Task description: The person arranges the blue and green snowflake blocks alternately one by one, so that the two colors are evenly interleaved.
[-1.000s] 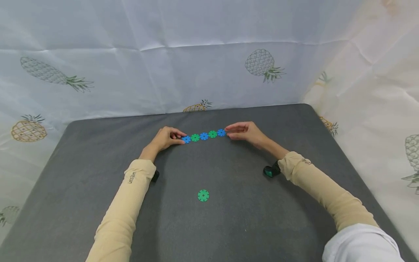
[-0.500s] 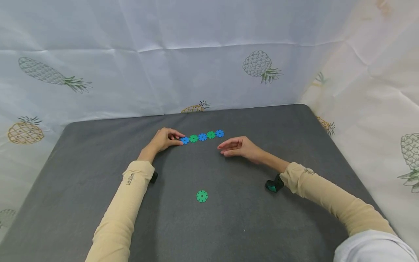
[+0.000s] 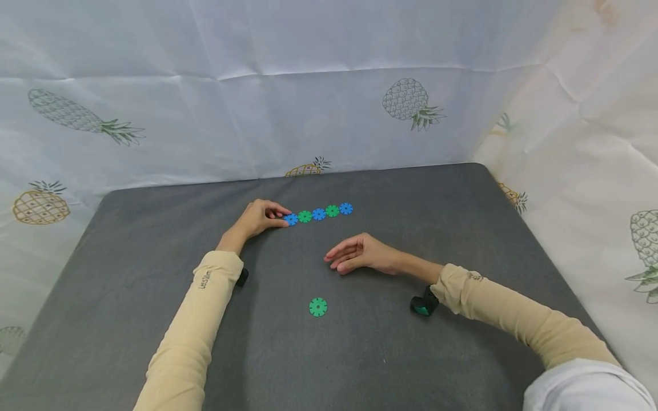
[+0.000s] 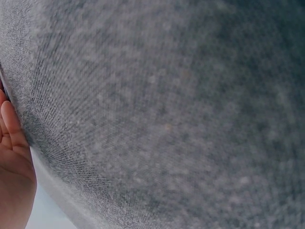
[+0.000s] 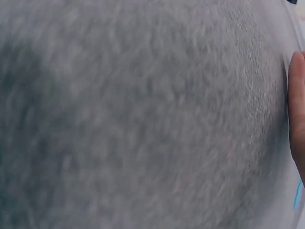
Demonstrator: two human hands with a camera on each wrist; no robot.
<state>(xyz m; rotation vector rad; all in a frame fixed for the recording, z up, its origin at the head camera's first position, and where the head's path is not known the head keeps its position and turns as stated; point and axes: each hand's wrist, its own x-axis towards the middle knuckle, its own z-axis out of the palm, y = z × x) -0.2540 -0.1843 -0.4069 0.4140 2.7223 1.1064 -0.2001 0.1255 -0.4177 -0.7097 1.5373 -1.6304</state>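
Several notched discs, blue and green by turns, form a joined row near the far side of the table. My left hand (image 3: 257,218) pinches the blue disc (image 3: 291,219) at the row's left end between thumb and fingers. At the right end lies another blue disc (image 3: 346,209), with nothing touching it. A single green disc (image 3: 318,307) lies flat by itself nearer the front. Between the row and that lone disc, my right hand (image 3: 367,254) is held with loosely bent fingers and nothing in them. Both wrist views show mostly grey cloth and part of each hand.
A grey cloth covers the table (image 3: 437,354). Behind it and at the right hangs a white curtain (image 3: 308,114) with pineapple prints. Each wrist wears a dark device, the right one (image 3: 424,302) partly green.
My right hand has left the row's right end and moved toward the front and left, closer to the lone green disc. The left hand and the row stay in place.
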